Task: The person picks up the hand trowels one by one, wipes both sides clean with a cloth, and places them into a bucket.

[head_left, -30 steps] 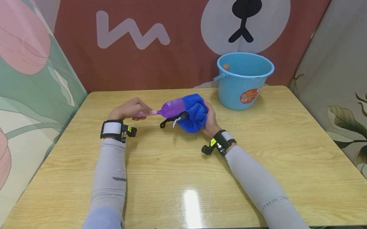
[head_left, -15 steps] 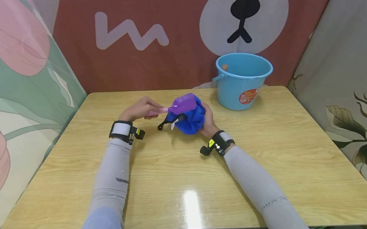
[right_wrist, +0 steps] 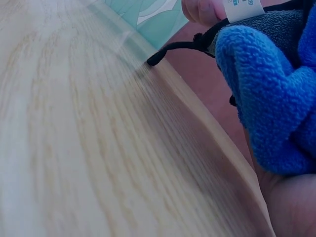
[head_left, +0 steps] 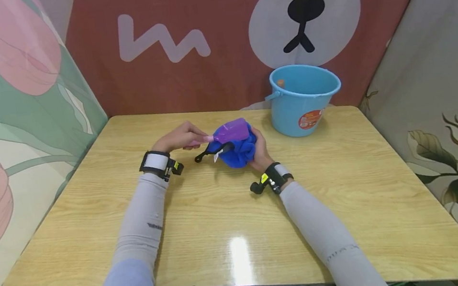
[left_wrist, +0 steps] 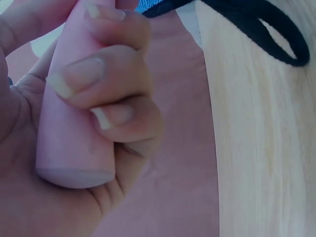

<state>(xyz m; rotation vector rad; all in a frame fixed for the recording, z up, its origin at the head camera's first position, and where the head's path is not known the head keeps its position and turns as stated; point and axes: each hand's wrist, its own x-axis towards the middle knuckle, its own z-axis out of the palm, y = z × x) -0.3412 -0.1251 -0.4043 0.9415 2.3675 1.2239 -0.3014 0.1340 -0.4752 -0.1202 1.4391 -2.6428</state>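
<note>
My left hand (head_left: 181,137) grips a purple shovel (head_left: 232,131) by its pink handle (left_wrist: 74,108), with the fingers curled round it. The flat purple blade lies over a bunched blue cloth (head_left: 239,153). My right hand (head_left: 261,151) holds that cloth from the right side, its fingers largely hidden behind the fabric. From the cloth's left side sticks out a black loop strap (head_left: 203,156) with a white label (right_wrist: 244,9) beside it. In the right wrist view the cloth (right_wrist: 266,98) looks fluffy, and only part of my hand shows below it.
A light blue bucket (head_left: 306,104) with an orange sticker stands at the back right of the wooden table (head_left: 206,233). A small brownish thing (head_left: 281,83) shows inside its rim. Printed curtains hang behind and at both sides.
My left hand has moved right with the shovel. The blade's right end was covered by the cloth; now the blade lies over its upper front. My right hand has barely moved.
</note>
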